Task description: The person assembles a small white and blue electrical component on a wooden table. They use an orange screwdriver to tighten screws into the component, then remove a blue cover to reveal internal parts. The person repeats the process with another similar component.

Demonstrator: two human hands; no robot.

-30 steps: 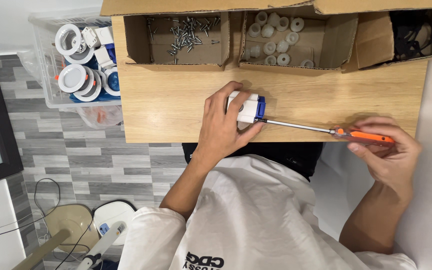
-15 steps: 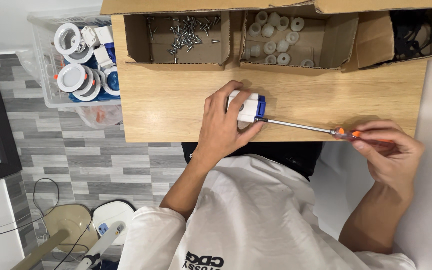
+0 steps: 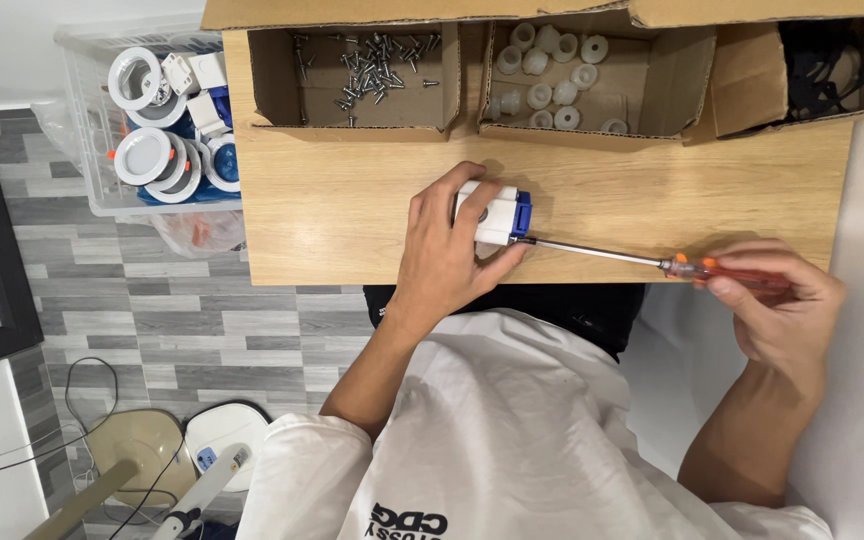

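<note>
Wooden bench [image 3: 352, 210] at frame centre carries a white and blue block [image 3: 493, 214], gripped by the left hand [image 3: 447, 248]; the right hand [image 3: 777, 300], centre right, pinches an orange-handled screwdriver [image 3: 652, 262] whose tip meets the block

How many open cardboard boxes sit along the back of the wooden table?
3. The left box holds loose screws, the middle box holds small white caps, and the right box holds dark items and runs past the frame edge, so more may be hidden.
</note>
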